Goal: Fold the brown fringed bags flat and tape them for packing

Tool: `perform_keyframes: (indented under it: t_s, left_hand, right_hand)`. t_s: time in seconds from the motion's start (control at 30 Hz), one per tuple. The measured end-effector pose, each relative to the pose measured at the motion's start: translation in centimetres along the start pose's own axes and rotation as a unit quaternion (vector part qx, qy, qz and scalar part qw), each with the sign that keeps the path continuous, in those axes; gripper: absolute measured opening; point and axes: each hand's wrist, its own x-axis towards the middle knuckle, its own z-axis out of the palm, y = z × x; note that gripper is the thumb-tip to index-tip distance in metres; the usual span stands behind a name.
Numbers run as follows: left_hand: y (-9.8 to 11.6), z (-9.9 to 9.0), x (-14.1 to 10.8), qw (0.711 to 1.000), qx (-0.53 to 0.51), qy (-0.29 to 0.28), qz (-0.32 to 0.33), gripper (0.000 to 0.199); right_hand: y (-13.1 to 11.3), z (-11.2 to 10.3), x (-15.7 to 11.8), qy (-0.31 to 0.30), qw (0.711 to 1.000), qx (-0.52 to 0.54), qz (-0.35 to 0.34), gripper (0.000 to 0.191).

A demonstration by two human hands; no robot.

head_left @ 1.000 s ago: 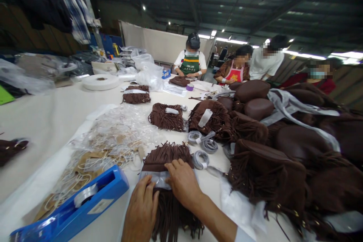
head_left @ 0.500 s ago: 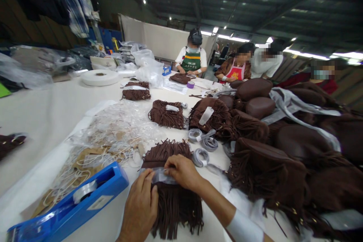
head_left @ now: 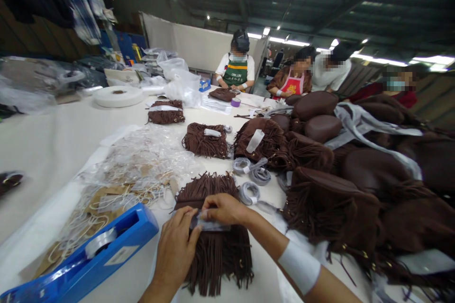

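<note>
A brown fringed bag (head_left: 216, 251) lies on the white table in front of me, with a translucent plastic strip (head_left: 215, 226) across its middle. My left hand (head_left: 177, 241) rests at the bag's left side, its fingertips pressing on the strip's left end. My right hand (head_left: 222, 209) comes in from the right, its fingers pinched on the strip close to the left fingertips. Coiled straps in clear wrap (head_left: 249, 193) lie just right of the bag.
A blue tape dispenser (head_left: 121, 251) stands at the lower left, beside tags with white strings (head_left: 103, 199) and clear plastic. Brown bags (head_left: 334, 208) are heaped on the right. More fringed bags (head_left: 205, 139) lie farther back. Several people are beyond the table.
The view has shifted slightly, moving the scene a little left and up. Both hands stay at the strip, and the right fingers are now nearer the left fingertips.
</note>
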Motion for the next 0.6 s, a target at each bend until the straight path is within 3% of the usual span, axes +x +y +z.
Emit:
perform_keyframes:
  t_s: [0.17, 0.27, 0.43, 0.6]
  left_hand:
    - [0.8, -1.1, 1.4, 0.992, -0.086, -0.056, -0.072, 0.023]
    - [1.0, -1.1, 1.7, 0.989, -0.109, -0.049, -0.092, 0.023]
    - [1.1, -0.9, 1.7, 0.988, -0.120, -0.031, -0.097, 0.023]
    - [1.0, -0.6, 1.8, 0.989, -0.116, -0.021, -0.091, 0.026]
  right_hand:
    - [0.8, 0.1, 0.5, -0.033, 0.997, 0.063, 0.020, 0.017]
    - [0.6, -0.4, 0.5, -0.034, 0.997, 0.059, 0.034, 0.020]
    - [0.0, -2.3, 0.3, -0.068, 0.997, 0.017, 0.037, 0.044]
    - [-0.3, -3.1, 1.1, -0.111, 0.992, 0.010, 0.058, 0.020]
